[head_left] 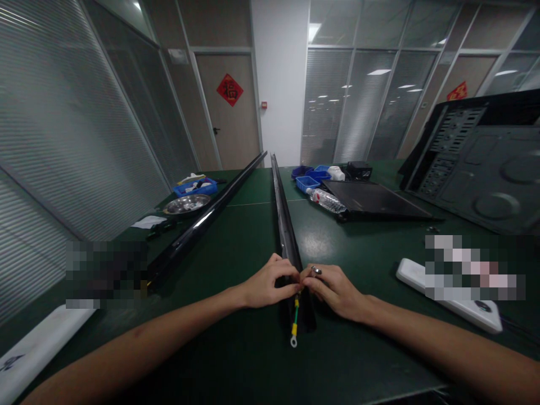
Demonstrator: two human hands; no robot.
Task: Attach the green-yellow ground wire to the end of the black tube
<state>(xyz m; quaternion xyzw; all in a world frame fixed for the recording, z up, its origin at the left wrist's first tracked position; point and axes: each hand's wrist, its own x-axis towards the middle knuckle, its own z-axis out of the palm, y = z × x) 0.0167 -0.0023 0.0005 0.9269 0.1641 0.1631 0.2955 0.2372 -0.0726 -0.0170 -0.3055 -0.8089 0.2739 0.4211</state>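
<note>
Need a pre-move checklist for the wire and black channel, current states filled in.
1. Hands in position: ok. Left hand and right hand meet over the near part of the black channel.
2. Near ring terminal fastened: not ok, no screw shows in its hole.
3. Far end of green wire attached: cannot tell, fingers cover it.
4. Which hand grips the wire: cannot tell, fingertips crowd together.
5. Second black rail clear of the hands: ok, it lies apart on the left.
6. Plastic bottle clear of the channel: ok, it lies on its side, apart on the right.
</note>
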